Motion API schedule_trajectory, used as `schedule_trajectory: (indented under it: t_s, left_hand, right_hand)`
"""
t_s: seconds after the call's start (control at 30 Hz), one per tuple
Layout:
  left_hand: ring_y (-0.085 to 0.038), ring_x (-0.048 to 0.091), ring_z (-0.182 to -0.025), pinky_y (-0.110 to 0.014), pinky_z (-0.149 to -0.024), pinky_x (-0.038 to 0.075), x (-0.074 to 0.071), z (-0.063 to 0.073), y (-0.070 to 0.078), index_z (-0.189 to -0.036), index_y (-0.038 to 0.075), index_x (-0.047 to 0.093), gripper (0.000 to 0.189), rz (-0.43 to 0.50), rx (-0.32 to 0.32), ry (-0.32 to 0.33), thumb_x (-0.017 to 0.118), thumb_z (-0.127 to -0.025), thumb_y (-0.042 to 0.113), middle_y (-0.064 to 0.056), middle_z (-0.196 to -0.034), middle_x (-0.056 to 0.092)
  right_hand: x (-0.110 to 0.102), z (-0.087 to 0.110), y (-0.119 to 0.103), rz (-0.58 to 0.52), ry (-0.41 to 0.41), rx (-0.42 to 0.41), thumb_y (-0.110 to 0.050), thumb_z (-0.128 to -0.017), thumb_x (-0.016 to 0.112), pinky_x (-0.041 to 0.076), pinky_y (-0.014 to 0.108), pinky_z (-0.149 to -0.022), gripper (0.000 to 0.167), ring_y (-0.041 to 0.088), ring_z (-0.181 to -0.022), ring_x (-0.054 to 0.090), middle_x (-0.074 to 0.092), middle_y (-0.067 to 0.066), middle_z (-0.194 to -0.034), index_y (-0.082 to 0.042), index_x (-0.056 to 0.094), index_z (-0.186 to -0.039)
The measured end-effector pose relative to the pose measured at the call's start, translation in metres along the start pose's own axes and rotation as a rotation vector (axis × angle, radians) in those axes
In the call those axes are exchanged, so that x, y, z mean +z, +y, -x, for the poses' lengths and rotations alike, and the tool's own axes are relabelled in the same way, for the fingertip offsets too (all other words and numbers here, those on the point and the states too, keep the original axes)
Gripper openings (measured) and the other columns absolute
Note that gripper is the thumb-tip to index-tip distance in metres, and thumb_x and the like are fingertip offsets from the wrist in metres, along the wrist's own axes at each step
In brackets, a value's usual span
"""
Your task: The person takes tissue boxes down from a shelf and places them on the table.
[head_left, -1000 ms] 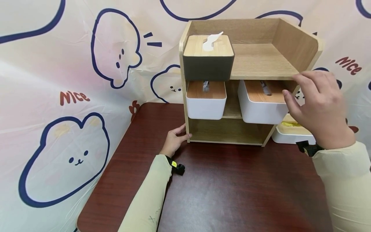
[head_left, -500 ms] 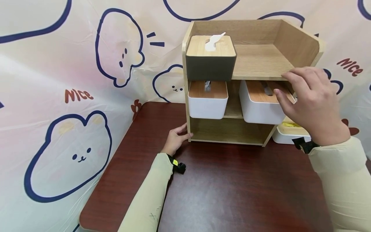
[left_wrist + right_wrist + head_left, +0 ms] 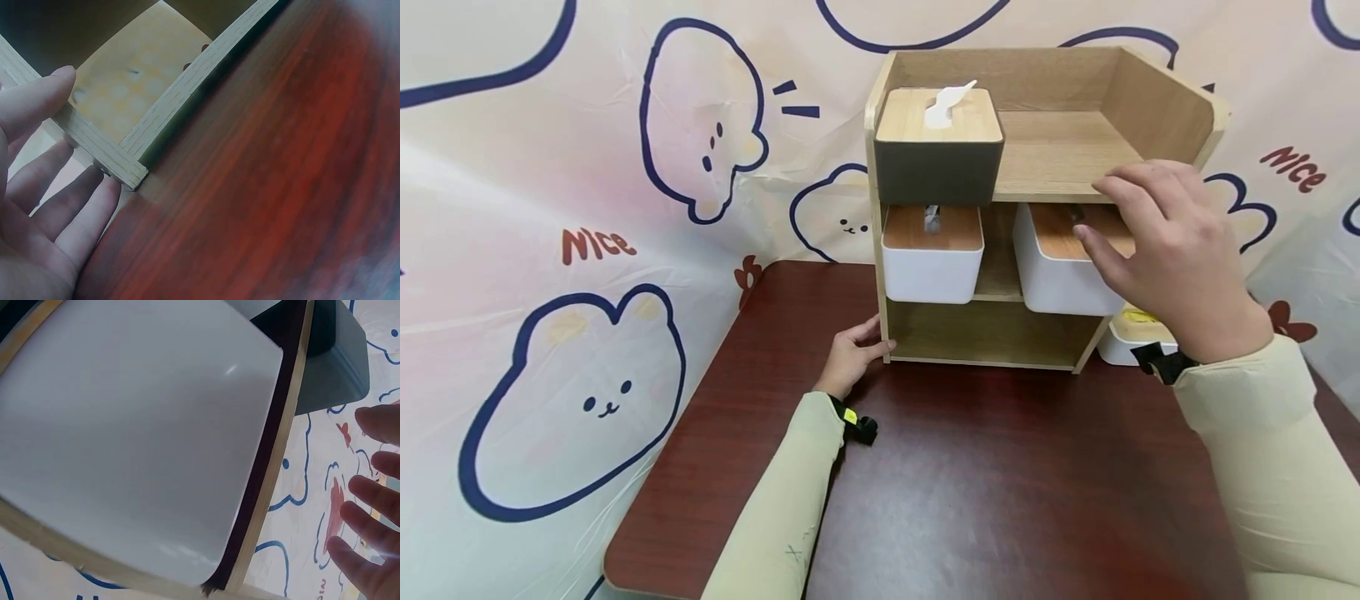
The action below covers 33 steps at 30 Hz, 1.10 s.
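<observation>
A light wooden shelf unit [image 3: 1060, 137] stands on the table. Low on its left side panel, my left hand [image 3: 850, 358] grips the edge, thumb at the front and fingers along the outside; the left wrist view shows this panel edge [image 3: 94, 144] between thumb and fingers. My right hand [image 3: 1180, 250], fingers spread and apart, hovers before the shelf's right side. Behind it a white tissue box [image 3: 1060, 283] with wooden lid sits on the middle shelf, partly hidden. In the right wrist view the right hand [image 3: 375, 506] touches nothing visible.
A dark grey tissue box [image 3: 936, 171] with a tissue sticking out sits top left on the unit. Below it is a smaller white tissue box [image 3: 932, 275]. A white and yellow box [image 3: 1138, 337] stands right of the unit on the dark red table [image 3: 1000, 483].
My right hand has moved left along the shelf's front, now covering more of the right white tissue box. The left hand keeps its grip on the side panel.
</observation>
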State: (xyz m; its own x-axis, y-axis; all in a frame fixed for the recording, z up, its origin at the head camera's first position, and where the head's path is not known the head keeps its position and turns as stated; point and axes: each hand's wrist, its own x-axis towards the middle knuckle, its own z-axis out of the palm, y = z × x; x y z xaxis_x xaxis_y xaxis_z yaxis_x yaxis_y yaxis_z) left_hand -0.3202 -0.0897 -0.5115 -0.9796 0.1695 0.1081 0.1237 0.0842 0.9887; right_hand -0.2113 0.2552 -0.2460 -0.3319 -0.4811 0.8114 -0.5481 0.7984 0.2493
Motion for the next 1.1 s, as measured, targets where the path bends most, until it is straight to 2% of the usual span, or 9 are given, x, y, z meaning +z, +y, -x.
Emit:
schedule_trajectory:
  t_s: [0.27, 0.5, 0.6, 0.8, 0.93, 1.1]
  left_hand:
    - [-0.015, 0.041, -0.133, -0.037, -0.106, 0.035, 0.0, 0.001, -0.001, -0.137, 0.021, 0.059, 0.064, -0.008, -0.003, 0.008, 0.084, -0.078, 0.026, 0.001, -0.134, 0.058]
    - [-0.017, 0.041, -0.133, -0.039, -0.106, 0.035, 0.0, 0.002, -0.001, -0.137, 0.018, 0.058, 0.064, -0.01, -0.002, 0.009, 0.083, -0.079, 0.024, 0.001, -0.135, 0.057]
    - [-0.016, 0.041, -0.133, -0.038, -0.106, 0.035, 0.0, 0.002, -0.001, -0.138, 0.018, 0.058, 0.064, -0.014, -0.001, 0.013, 0.083, -0.079, 0.023, 0.001, -0.135, 0.057]
    - [-0.015, 0.041, -0.133, -0.038, -0.107, 0.033, 0.0, 0.001, -0.003, -0.137, 0.019, 0.058, 0.064, -0.024, -0.004, 0.014, 0.083, -0.078, 0.025, 0.002, -0.135, 0.057]
    - [-0.015, 0.04, -0.133, -0.039, -0.107, 0.033, 0.001, 0.001, -0.003, -0.138, 0.021, 0.058, 0.063, -0.024, -0.007, 0.008, 0.083, -0.079, 0.024, 0.003, -0.135, 0.057]
    - [-0.015, 0.041, -0.132, -0.038, -0.107, 0.034, 0.001, 0.0, -0.001, -0.137, 0.019, 0.058, 0.063, -0.014, 0.009, 0.011, 0.083, -0.079, 0.023, 0.002, -0.135, 0.057]
  right_hand:
    - [0.008, -0.01, -0.009, -0.013, 0.003, -0.062, -0.018, -0.089, 0.068, 0.043, 0.049, -0.098, 0.04, 0.044, -0.106, 0.055, 0.061, 0.026, -0.114, 0.009, 0.061, -0.118]
    - [0.017, -0.016, -0.019, -0.1, 0.079, -0.084, -0.012, -0.083, 0.073, 0.043, 0.048, -0.096, 0.039, 0.043, -0.103, 0.056, 0.063, 0.024, -0.112, 0.007, 0.063, -0.116]
    - [0.02, -0.019, -0.022, -0.108, 0.061, -0.087, -0.009, -0.081, 0.076, 0.042, 0.047, -0.097, 0.042, 0.043, -0.106, 0.056, 0.062, 0.024, -0.114, 0.007, 0.062, -0.117]
    - [0.026, -0.025, -0.028, -0.056, 0.002, -0.133, -0.012, -0.085, 0.074, 0.038, 0.047, -0.103, 0.043, 0.043, -0.113, 0.052, 0.057, 0.026, -0.122, 0.006, 0.058, -0.121]
    - [0.03, -0.031, -0.034, -0.041, 0.013, -0.159, -0.011, -0.083, 0.077, 0.039, 0.046, -0.103, 0.045, 0.043, -0.116, 0.051, 0.056, 0.026, -0.125, 0.005, 0.058, -0.12]
    - [0.037, -0.042, -0.041, -0.084, 0.048, -0.176, -0.008, -0.079, 0.08, 0.036, 0.043, -0.105, 0.045, 0.041, -0.119, 0.05, 0.056, 0.023, -0.126, 0.003, 0.06, -0.117]
